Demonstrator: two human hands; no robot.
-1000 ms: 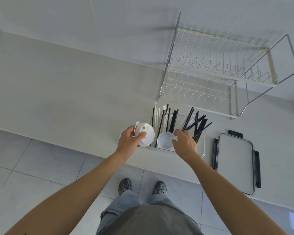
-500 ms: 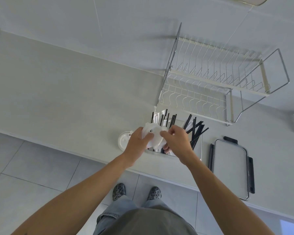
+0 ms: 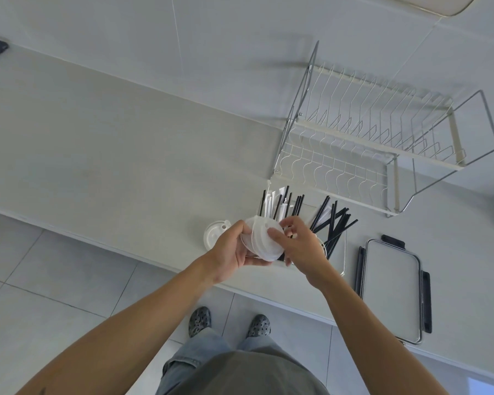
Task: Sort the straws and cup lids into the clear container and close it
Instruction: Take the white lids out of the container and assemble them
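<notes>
Both cup lids (image 3: 261,242) are now brought together and gripped by the left hand (image 3: 234,253) and right hand (image 3: 300,246), right above the clear container (image 3: 343,252).

A pale grey counter (image 3: 103,155) is carrying everything here. A clear container (image 3: 343,252) is sitting near its front edge, with black and white straws (image 3: 332,223) sticking out of it. One white cup lid (image 3: 213,236) is lying flat on the counter just left of the container. The container's lid (image 3: 392,289), with black clips on its sides, is lying flat to the right. A wire dish rack (image 3: 382,149) is standing behind them, against the wall.
</notes>
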